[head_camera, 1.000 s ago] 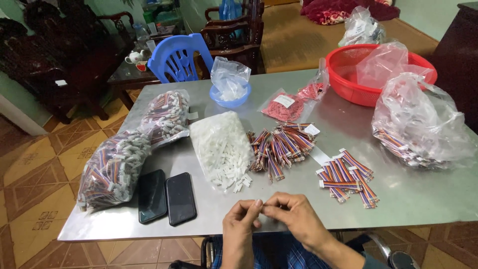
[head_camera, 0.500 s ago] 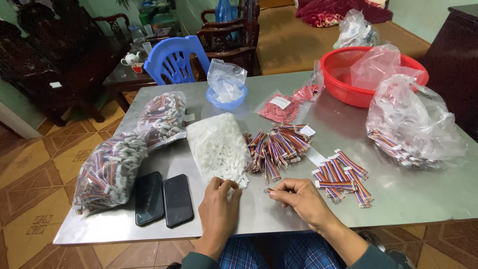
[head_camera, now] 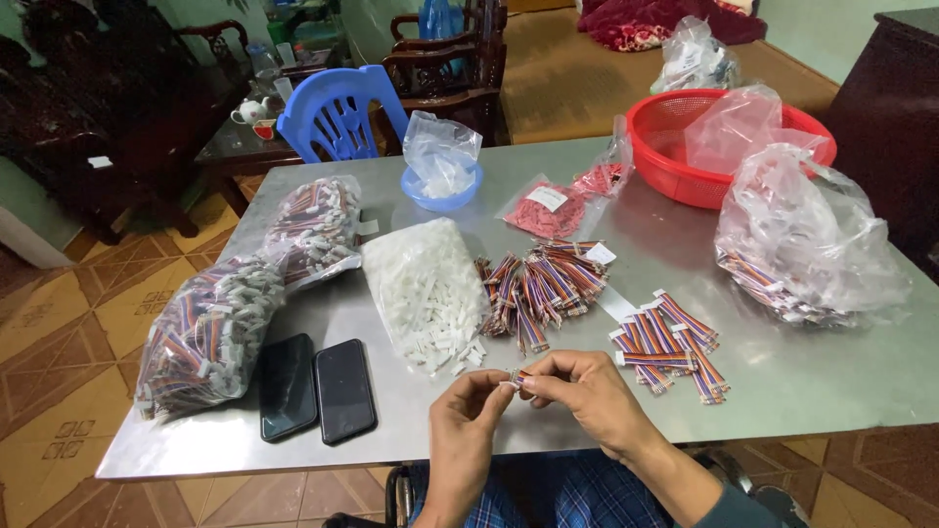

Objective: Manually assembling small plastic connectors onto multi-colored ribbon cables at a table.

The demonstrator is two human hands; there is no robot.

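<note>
Hands meet over the near edge of the steel table [head_camera: 782, 372]. Left hand [head_camera: 469, 416] and right hand [head_camera: 587, 396] both pinch one small piece between their fingertips: a short striped ribbon wire [head_camera: 516, 375] with a white plug at its end. The fingers of each hand are curled closed around it, thumbs and forefingers touching the piece from either side.

Just beyond the left hand lies a heap of small white plugs [head_camera: 425, 293], a few of them spilled loose toward the fingers. Further out past the right hand sits a loose bundle of striped wires [head_camera: 538, 284], and off to that hand's right a neat row of finished wires [head_camera: 670, 342]. Two dark phones [head_camera: 313, 386] lie flat side by side to the left of the left hand, with two clear bags of wires [head_camera: 210, 332] further left. Well beyond the right hand stand a red basket [head_camera: 665, 147] and a big clear bag [head_camera: 802, 244].
</note>
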